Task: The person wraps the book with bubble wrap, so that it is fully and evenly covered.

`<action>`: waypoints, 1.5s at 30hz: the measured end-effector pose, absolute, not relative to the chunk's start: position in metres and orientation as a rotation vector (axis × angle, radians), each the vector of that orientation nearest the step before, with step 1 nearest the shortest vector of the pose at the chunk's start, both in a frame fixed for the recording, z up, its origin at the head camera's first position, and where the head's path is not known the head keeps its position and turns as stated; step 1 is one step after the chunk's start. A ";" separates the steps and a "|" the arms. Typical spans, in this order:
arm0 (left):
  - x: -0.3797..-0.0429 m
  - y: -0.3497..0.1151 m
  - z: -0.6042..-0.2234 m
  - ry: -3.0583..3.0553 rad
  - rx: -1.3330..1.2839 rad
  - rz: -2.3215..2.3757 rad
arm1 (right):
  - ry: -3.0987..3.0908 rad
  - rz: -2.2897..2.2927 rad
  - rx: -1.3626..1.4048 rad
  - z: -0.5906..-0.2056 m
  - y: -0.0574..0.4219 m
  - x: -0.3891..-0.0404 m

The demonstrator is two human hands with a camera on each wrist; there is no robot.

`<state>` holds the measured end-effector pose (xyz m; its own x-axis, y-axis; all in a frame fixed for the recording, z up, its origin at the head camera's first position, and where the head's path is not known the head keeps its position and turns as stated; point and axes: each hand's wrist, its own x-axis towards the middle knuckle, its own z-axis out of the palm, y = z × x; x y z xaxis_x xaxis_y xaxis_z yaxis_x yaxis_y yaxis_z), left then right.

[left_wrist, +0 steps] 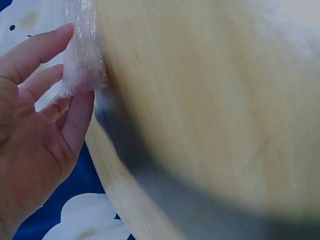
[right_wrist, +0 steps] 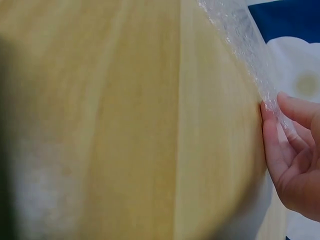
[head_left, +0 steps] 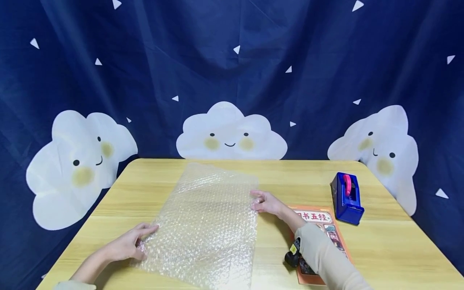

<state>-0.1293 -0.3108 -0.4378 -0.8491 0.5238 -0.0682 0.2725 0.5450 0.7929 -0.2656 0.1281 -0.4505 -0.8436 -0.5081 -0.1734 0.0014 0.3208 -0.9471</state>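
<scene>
Head view, clock directions from the middle of the sheet: one clear bubble-wrap sheet (head_left: 206,225), spread over the wood-grain tabletop (head_left: 391,253), its lowest part cut by the frame at six o'clock. One left hand (head_left: 127,243), near nine o'clock; grip clamped on the sheet's side edge, thumb and fingers pinching it. One right hand (head_left: 269,202), two o'clock; grip likewise pinching the opposite edge. One orange-bordered book (head_left: 333,235), three o'clock, lying flat, partly hidden behind a pale sleeve (head_left: 322,253). One blue tape dispenser (head_left: 349,211) bearing a pink ring (head_left: 347,185), just beside the book at its one o'clock. One navy backdrop (head_left: 203,68), twelve o'clock, printed with smiling clouds and small white triangles.
</scene>
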 end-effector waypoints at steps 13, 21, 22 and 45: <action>-0.137 -0.309 -0.432 2.468 0.619 1.153 | 2.217 -1.559 -0.284 -0.449 0.126 -0.253; -0.146 -0.308 -0.429 2.430 0.617 1.163 | 2.252 -1.574 -0.187 -0.448 0.128 -0.243; -0.146 -0.308 -0.429 2.415 0.612 1.177 | 2.257 -1.572 -0.179 -0.448 0.129 -0.242; -0.158 -0.297 -0.429 2.405 0.654 1.131 | 2.285 -1.560 -0.088 -0.447 0.145 -0.225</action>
<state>-0.1585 -0.2970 -0.4288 -0.8097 0.5656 -0.1563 0.2405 0.5628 0.7909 -0.2251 0.1452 -0.4469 -0.9292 -0.2562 -0.2663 0.1548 0.3846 -0.9100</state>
